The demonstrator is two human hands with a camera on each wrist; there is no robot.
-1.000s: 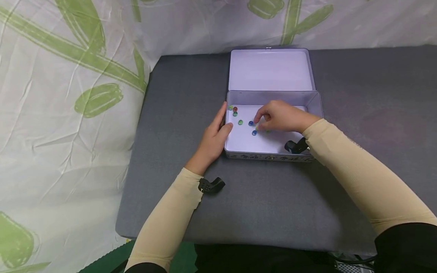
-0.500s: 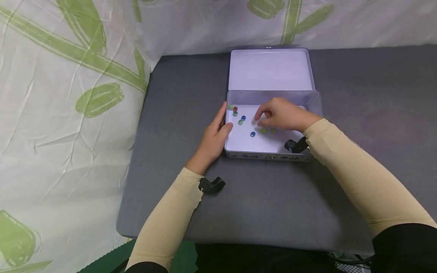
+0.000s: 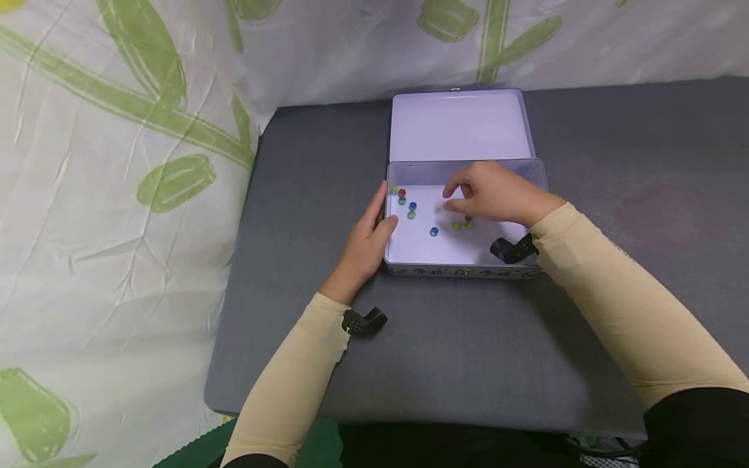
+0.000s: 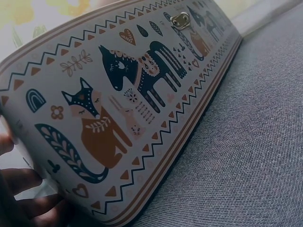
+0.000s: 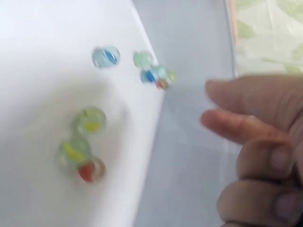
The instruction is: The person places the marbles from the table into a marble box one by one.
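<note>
A hinged tin box (image 3: 497, 250) lies with its lid thrown back, glass marbles on its white floor. My left hand (image 3: 364, 244) holds the box's left wall, thumb over the rim and fingers along the outside; some fingertips show against the tin in the left wrist view. Inside, my right hand (image 3: 497, 192) hovers with thumb and index finger apart, nothing between them, the other fingers curled. Close by it are a red marble (image 5: 91, 170) and two yellow-green marbles (image 5: 75, 151). A blue marble (image 3: 434, 231) sits alone. Several more, including another blue marble (image 3: 412, 205), gather near the left wall.
The raised lid (image 3: 459, 127) lies behind the box. Grey cloth covers the table (image 3: 456, 351), and a white sheet with green leaf prints (image 3: 175, 182) hangs at the left and back. A metal clasp (image 4: 180, 20) sits on the box's patterned front.
A blue marble has rolled left to the green one near the left wall. My right hand has risen slightly, and the red and yellow-green marbles now show beneath it. The left hand keeps its hold.
</note>
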